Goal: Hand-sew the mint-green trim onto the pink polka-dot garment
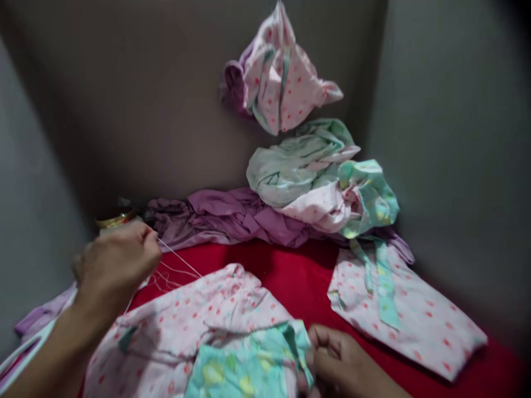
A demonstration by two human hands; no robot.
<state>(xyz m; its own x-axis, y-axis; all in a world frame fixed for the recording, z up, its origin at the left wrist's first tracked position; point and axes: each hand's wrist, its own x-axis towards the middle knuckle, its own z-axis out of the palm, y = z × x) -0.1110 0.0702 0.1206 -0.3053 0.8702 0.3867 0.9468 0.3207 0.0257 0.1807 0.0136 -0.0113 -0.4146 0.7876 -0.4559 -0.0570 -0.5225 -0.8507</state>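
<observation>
My left hand [116, 265] is raised at the left with its fingers pinched on a white thread [178, 260], pulled taut and running down to the cloth. My right hand [336, 359] is at the bottom, fingers closed on the edge of a teal patterned fabric [244, 367]. That teal piece lies on a pink dotted garment [194, 320] spread in front of me on a red cloth surface [298, 276]. Any needle is too small to make out.
A second pink dotted garment with a teal strap [406, 315] lies at the right. A heap of purple, mint and pink cloths [290, 204] is piled at the back, another bundle [277, 77] above it against the wall. A gold-rimmed object [114, 218] sits behind my left hand.
</observation>
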